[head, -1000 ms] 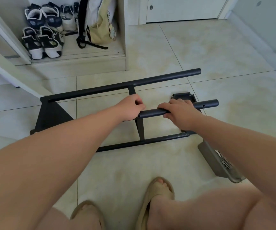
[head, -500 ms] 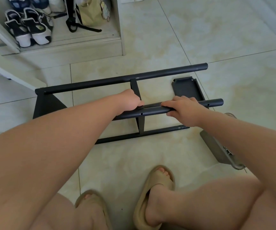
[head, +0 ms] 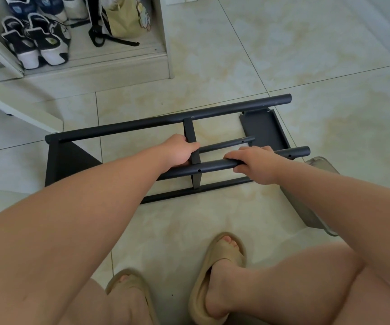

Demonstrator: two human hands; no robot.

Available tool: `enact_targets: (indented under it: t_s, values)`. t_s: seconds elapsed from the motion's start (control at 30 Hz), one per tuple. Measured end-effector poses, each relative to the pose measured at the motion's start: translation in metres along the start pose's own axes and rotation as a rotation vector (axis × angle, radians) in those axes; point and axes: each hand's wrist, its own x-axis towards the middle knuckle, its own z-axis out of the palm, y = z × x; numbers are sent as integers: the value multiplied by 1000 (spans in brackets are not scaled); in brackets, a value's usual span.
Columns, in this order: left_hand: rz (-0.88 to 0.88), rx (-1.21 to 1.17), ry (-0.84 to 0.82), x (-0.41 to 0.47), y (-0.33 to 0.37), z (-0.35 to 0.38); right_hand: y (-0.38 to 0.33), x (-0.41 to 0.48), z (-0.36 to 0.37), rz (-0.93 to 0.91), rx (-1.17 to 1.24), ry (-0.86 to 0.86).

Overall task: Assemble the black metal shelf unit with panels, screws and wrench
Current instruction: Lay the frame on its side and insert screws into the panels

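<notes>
Head view. Black shelf frame (head: 74,160) lies on its side on the tiled floor (head: 306,66), right in front of the person's 2 sandals (head: 215,277).

- **Left hand:** the left hand (head: 178,151) has its grip closed, with fingers curled round the near tube (head: 212,165) just where the upright crosspiece (head: 189,130) meets it.
- **Right hand:** the right hand (head: 257,164) grips the same tube from above, fingers wrapped over it, further toward the tube's open end.
- **Frame parts:** the far tube (head: 142,126) runs parallel behind, and a thinner rod (head: 227,144) sits between the 2 tubes.
- **Panel:** a black panel (head: 263,127) lies flat on the floor under the right end of the frame.
- **Tray:** a grey tray (head: 321,164) sits just right of the frame, partly hidden by the right forearm; I cannot tell what is in it.
- **Cabinet:** an open cabinet (head: 168,43) at top left holds sneakers (head: 37,43) and a bag (head: 123,19).
</notes>
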Motion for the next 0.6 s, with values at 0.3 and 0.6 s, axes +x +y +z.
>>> enact_targets:
  t_s: [0.3,0.6]
  values:
    - [10,11,37,8,4,-4,-3,13,-1,18,-35,18]
    - [8,41,77,17,2,-19,-14,26,-14,-2,-21,23]
